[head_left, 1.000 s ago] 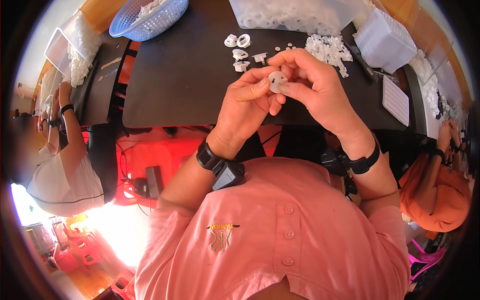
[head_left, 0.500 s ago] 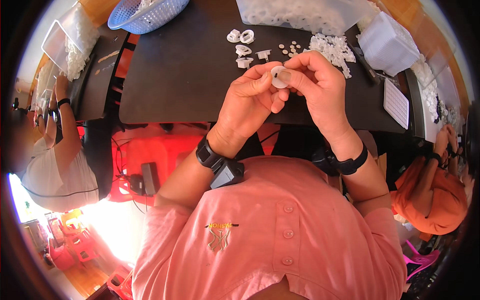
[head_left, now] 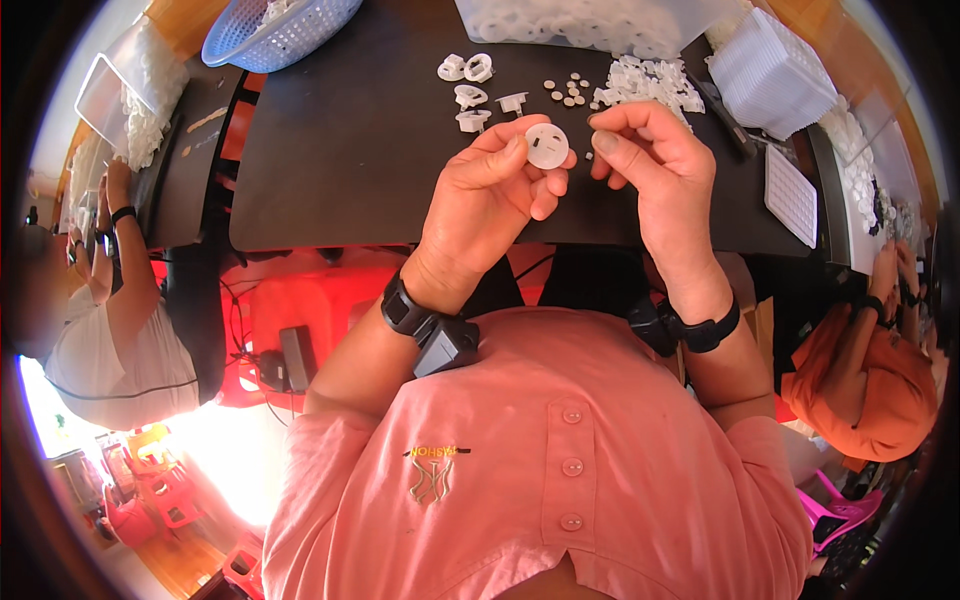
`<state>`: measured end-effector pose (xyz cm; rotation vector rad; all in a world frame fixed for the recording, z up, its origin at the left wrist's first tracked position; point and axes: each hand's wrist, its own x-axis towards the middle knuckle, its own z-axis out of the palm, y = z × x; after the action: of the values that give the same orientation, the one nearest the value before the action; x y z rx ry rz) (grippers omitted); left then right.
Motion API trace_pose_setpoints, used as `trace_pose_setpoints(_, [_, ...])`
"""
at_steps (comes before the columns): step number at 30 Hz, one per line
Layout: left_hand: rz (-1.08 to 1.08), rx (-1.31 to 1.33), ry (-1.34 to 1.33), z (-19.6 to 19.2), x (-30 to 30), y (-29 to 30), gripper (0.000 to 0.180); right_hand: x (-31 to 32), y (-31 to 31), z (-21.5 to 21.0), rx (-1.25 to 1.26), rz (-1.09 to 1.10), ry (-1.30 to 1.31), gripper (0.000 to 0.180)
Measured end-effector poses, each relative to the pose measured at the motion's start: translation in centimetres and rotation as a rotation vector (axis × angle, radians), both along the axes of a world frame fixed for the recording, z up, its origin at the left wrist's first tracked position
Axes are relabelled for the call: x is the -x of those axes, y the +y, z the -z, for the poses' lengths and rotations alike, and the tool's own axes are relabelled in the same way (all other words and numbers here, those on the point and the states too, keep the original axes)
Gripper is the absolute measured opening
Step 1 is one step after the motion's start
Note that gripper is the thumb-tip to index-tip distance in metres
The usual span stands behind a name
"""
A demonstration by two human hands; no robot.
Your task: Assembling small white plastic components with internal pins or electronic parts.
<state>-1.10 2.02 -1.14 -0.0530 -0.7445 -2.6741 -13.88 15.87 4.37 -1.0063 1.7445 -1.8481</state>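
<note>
Your left hand (head_left: 527, 150) pinches a round white slotted disc (head_left: 548, 146) between thumb and fingers, holding it up over the dark surface (head_left: 340, 160). Your right hand (head_left: 603, 135) is just beside it, apart from the disc, fingers loosely curled; you cannot tell from this view whether it grips anything small. Beyond your hands lie five white slotted fittings (head_left: 470, 96), some small round discs (head_left: 570, 100) and a heap of white plastic pieces (head_left: 655, 85), near a translucent bin (head_left: 590, 28).
</note>
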Motion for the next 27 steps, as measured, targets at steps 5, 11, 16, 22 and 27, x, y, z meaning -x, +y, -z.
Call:
trace_pose_setpoints(5, [-0.043,0.097,-0.087,-0.7,0.0,0.1,0.026,-0.3,1.3,0.5,-0.017,0.034,0.004,0.008])
trace_pose_setpoints(11, [-0.605,1.314,-0.322,-4.1,0.7,2.3,0.019,2.2,3.0,2.8,0.03,0.197,0.295,0.011])
trace_pose_setpoints(16, [-0.79,1.462,-0.215,-5.2,0.3,4.5,0.023,3.5,4.3,3.0,-0.015,0.326,0.598,0.012])
trace_pose_setpoints(22, [-0.728,1.714,-0.331,-2.7,1.1,2.3,0.019,8.4,5.6,2.6,-0.356,0.583,0.966,0.012])
trace_pose_setpoints(27, [-0.484,1.104,-0.486,-3.1,0.8,3.1,0.019,12.3,6.8,2.7,-0.686,0.699,1.208,0.021])
